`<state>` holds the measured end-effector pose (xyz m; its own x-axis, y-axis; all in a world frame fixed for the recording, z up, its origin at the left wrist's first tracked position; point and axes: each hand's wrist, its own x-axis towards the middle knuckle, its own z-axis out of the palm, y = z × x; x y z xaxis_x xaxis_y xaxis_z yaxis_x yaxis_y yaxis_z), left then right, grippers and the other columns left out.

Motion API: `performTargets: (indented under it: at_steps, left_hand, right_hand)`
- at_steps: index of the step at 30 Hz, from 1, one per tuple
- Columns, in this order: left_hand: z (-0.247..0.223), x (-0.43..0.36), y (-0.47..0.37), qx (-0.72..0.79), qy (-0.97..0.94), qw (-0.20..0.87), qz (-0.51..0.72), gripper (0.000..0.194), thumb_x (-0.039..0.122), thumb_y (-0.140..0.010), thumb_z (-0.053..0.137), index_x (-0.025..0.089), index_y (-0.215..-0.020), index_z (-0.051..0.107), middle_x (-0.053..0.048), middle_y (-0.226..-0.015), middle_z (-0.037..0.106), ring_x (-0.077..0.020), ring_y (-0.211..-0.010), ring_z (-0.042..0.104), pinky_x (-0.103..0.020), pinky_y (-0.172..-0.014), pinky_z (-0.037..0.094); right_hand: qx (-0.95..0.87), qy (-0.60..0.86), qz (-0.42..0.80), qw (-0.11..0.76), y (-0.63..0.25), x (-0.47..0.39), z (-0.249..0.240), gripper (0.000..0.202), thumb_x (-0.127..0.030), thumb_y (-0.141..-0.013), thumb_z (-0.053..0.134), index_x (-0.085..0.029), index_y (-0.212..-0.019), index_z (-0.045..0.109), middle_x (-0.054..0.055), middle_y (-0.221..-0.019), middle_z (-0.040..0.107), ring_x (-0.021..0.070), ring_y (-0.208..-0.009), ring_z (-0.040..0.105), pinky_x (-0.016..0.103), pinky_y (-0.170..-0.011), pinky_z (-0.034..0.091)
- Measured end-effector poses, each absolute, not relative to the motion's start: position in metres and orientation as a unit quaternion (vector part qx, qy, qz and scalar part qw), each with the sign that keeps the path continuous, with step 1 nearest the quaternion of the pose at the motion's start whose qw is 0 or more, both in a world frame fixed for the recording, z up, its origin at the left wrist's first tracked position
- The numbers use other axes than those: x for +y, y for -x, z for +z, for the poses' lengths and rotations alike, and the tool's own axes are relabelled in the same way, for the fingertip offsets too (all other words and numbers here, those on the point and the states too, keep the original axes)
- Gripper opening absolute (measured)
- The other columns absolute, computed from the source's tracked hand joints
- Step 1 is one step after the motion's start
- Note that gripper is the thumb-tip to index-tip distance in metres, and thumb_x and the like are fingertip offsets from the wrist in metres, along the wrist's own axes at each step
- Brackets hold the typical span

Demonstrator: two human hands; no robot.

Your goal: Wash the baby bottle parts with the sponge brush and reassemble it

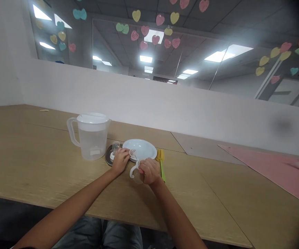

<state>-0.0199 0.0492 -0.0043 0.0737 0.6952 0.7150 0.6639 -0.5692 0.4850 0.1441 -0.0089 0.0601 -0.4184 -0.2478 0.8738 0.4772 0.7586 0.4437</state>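
My left hand (121,161) is closed, its fingertips on a small clear, round piece (132,153) that looks like a bottle nipple, at the front rim of a white bowl (141,147). My right hand (149,170) is closed around a thin stick (137,158) that slants up toward that piece. Below and left of the right hand is a white curved handle (132,171) on a clear, rounded body; the hand hides much of it. Behind my left hand, a clear dome cap (116,146) and a white ring (112,155) sit on a dark round tray (108,159).
A translucent lidded pitcher (92,141) stands left of the tray. Right of the bowl lies a yellow sponge brush (160,155) with a green handle (162,172). A pink sheet (276,169) and a grey sheet (206,147) lie at the right. A white wall (144,103) backs the wooden table (48,162).
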Motion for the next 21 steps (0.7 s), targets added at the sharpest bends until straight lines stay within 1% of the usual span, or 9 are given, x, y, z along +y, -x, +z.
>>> performTargets:
  at_steps: [9, 14, 21]
  left_hand:
    - [-0.0048, 0.0493, 0.0203, 0.465, -0.733, 0.017, 0.497, 0.027, 0.029, -0.090, 0.043, 0.022, -0.090, 0.070, -0.005, -0.094, 0.065, -0.0197, -0.090, 0.052, -0.036, -0.085, 0.041]
    - [-0.0050, 0.0493, 0.0203, 0.469, -0.731, 0.016, 0.494, 0.026, 0.030, -0.090, 0.045, 0.023, -0.095, 0.070, -0.005, -0.096, 0.065, -0.0203, -0.092, 0.052, -0.036, -0.086, 0.040]
    - [-0.0045, 0.0475, 0.0186, 0.460, -0.726, 0.031, 0.510, 0.027, 0.029, -0.090, 0.045, 0.022, -0.091, 0.071, -0.005, -0.095, 0.064, -0.0203, -0.092, 0.052, -0.036, -0.087, 0.040]
  right_hand:
    - [-0.771, 0.054, -0.323, 0.547, -0.1397, -0.0132, 0.0643, 0.022, -0.015, -0.091, 0.033, -0.019, -0.075, 0.046, 0.000, -0.057, 0.051, 0.0116, -0.050, 0.042, 0.025, -0.051, 0.030]
    - [-0.775, 0.046, -0.315, 0.545, -0.1367, -0.0124, 0.0620, 0.027, -0.015, -0.092, 0.033, -0.019, -0.068, 0.045, 0.000, -0.057, 0.051, 0.0111, -0.052, 0.042, 0.025, -0.052, 0.030]
    - [-0.771, 0.082, -0.350, 0.526, -0.1349, -0.0104, 0.0611, 0.033, -0.020, -0.095, 0.032, -0.019, -0.065, 0.047, 0.000, -0.055, 0.050, 0.0107, -0.051, 0.039, 0.025, -0.051, 0.028]
